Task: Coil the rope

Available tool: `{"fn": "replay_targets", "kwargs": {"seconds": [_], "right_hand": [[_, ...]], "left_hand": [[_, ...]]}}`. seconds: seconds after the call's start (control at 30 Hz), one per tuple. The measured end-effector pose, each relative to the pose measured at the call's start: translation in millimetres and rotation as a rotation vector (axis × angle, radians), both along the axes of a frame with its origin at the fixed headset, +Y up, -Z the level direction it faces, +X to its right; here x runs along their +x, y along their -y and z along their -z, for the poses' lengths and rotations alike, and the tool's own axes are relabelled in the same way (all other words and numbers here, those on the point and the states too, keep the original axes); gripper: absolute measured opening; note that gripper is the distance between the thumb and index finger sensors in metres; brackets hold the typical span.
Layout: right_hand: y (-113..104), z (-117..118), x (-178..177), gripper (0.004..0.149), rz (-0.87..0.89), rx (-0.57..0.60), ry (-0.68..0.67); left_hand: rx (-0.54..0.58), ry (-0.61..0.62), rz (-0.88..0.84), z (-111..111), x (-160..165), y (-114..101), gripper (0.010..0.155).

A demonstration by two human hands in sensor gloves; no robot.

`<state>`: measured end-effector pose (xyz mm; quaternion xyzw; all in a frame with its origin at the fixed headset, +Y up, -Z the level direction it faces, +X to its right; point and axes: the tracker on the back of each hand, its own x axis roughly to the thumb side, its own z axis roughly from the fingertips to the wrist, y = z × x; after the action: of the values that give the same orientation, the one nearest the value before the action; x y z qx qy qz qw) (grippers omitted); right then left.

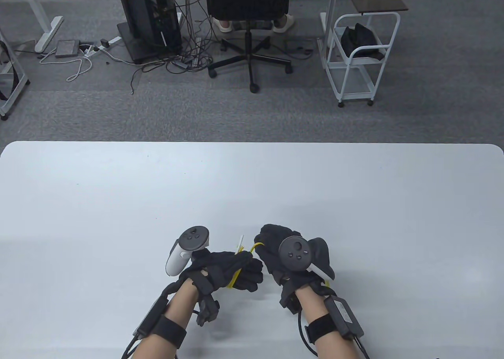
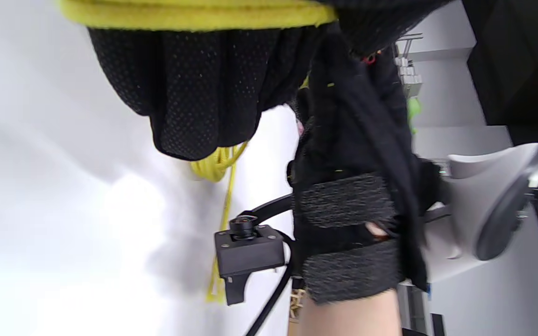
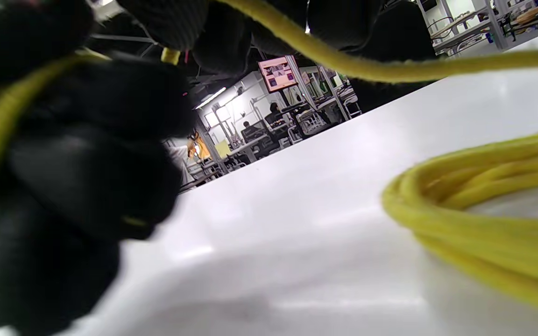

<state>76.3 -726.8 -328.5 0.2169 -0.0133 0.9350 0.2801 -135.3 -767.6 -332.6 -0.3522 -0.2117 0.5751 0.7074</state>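
Observation:
A thin yellow rope [image 1: 237, 273] runs between my two gloved hands near the front middle of the white table [image 1: 252, 185]. My left hand [image 1: 232, 270] grips strands of it across the palm; a white rope end [image 1: 239, 244] sticks up above the fingers. My right hand [image 1: 275, 252] is closed around the rope just to the right. In the right wrist view several loops of the rope [image 3: 484, 205] lie coiled on the table and one strand [image 3: 343, 60] rises to the fingers. In the left wrist view the rope [image 2: 194, 11] crosses the fingers and loops [image 2: 215, 168] hang below.
Beyond the table's far edge are an office chair [image 1: 248, 24], a computer tower [image 1: 149, 18] with cables, and a white cart [image 1: 360, 56]. The hands sit close together near the table's front edge.

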Motion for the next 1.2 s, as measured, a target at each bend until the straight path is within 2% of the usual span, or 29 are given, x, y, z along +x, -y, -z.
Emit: {"fn": "replay_targets", "kwargs": {"seconds": [0.13,0.23,0.4,0.5,0.63,1.0,1.2], "right_hand": [[-3,-6,-11,0.041,0.077,0.022,-0.016],[-4,-10,-17,0.042,0.089,0.038,-0.060],[-5,-14,-24,0.044,0.083,0.057,-0.109],[-4,-16,-29,0.044,0.064,0.062,-0.138],[-1,-18,-35,0.043,0.040,0.049,-0.170],[15,-15,-40,0.042,-0.104,-0.026,-0.205],[20,-13,-39,0.042,-0.136,-0.050,-0.197]], "left_hand": [[0.035,-0.125,-0.033,1,-5,-1,0.062],[0.024,-0.210,-0.074,0,-10,-1,0.064],[0.085,-0.338,-0.099,0,-18,-6,0.064],[0.177,-0.437,-0.105,0,-22,-10,0.063],[0.238,-0.513,-0.151,-2,-26,-16,0.060],[0.176,-0.524,-0.438,-2,-31,-18,0.058],[0.107,-0.477,-0.570,-4,-25,-17,0.060]]}}
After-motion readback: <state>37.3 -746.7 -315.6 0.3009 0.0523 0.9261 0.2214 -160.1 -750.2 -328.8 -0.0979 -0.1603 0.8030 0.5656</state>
